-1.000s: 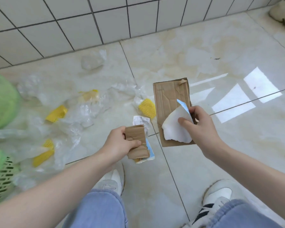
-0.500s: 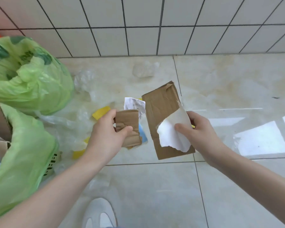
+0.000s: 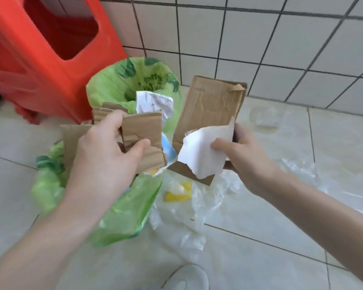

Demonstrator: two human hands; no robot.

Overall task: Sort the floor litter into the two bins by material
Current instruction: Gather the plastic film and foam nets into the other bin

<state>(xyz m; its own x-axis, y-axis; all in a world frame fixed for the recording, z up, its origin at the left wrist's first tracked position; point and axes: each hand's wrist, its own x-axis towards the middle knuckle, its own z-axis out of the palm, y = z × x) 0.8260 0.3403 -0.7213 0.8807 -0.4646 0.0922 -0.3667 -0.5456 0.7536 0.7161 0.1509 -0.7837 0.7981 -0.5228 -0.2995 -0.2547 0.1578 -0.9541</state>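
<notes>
My left hand (image 3: 105,162) grips a small torn cardboard piece (image 3: 144,135) with a printed white slip (image 3: 153,104) and a blue-and-white scrap behind it. It hovers over the near green-lined bin (image 3: 122,214), which holds cardboard (image 3: 71,141). My right hand (image 3: 241,158) holds a larger brown cardboard sheet (image 3: 212,107) together with a torn white paper (image 3: 201,153), just right of the left hand. A second green-lined bin (image 3: 113,84) stands farther back against the wall. Clear plastic wrappers (image 3: 197,216) with a yellow scrap (image 3: 178,195) lie on the floor below my hands.
A red plastic stool (image 3: 42,55) stands at the back left beside the bins. A white tiled wall (image 3: 260,38) runs behind. More clear plastic (image 3: 266,117) lies on the shiny floor tiles to the right. My white shoe (image 3: 187,277) shows at the bottom.
The view has swung left, so the bins and the red stool now fill the left side. Both hands, still holding their cardboard and paper, have moved over toward the bins.
</notes>
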